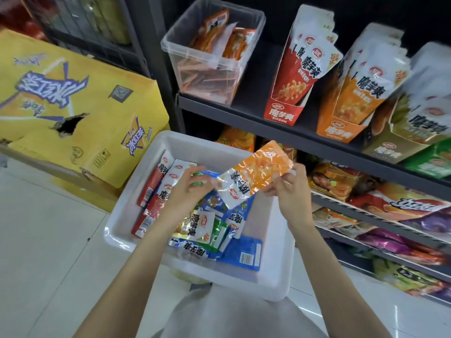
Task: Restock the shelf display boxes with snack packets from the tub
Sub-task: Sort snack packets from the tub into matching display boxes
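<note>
A creased yellow carton (73, 106) sits at left. Over the smooth white tub (195, 272) of glossy packets, the left hand (188, 189) pinches a green-edged pack (199, 179); the right hand (290, 189) grips a crinkly orange packet (253, 174) by its end. Above right, an orange display box (341, 129) stands at the shelf edge.

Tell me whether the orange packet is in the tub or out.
Out: both hands, left hand and right hand, hold the orange packet above the white tub.
</note>
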`<action>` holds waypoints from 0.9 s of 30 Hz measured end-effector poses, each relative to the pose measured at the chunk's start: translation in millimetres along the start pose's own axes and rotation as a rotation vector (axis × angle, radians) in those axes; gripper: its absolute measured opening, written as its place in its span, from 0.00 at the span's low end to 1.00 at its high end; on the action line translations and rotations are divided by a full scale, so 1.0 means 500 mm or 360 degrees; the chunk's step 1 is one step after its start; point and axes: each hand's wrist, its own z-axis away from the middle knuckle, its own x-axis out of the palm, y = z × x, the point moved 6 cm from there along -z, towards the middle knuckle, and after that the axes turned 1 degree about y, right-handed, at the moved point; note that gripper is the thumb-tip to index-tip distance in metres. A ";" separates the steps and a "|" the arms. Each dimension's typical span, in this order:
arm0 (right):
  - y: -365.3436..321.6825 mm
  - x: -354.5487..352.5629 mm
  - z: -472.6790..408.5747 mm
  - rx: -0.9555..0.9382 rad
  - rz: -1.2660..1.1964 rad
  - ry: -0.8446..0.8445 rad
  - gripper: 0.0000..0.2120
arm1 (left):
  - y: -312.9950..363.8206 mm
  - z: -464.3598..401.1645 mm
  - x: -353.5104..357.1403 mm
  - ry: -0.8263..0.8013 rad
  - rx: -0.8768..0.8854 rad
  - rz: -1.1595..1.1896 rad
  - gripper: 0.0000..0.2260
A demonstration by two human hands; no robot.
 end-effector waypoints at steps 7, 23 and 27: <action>0.014 -0.024 0.040 0.0168 -0.0577 0.0065 0.11 | 0.046 0.038 0.098 -0.0054 -0.0021 0.0478 0.10; -0.199 -0.246 -0.013 -0.0779 0.0251 0.0531 0.10 | 0.463 0.022 0.308 -0.0148 0.2020 -0.0641 0.10; -0.240 -0.314 -0.047 -0.0978 0.0154 0.0797 0.05 | 0.492 -0.029 0.373 -0.0119 0.2085 -0.0617 0.10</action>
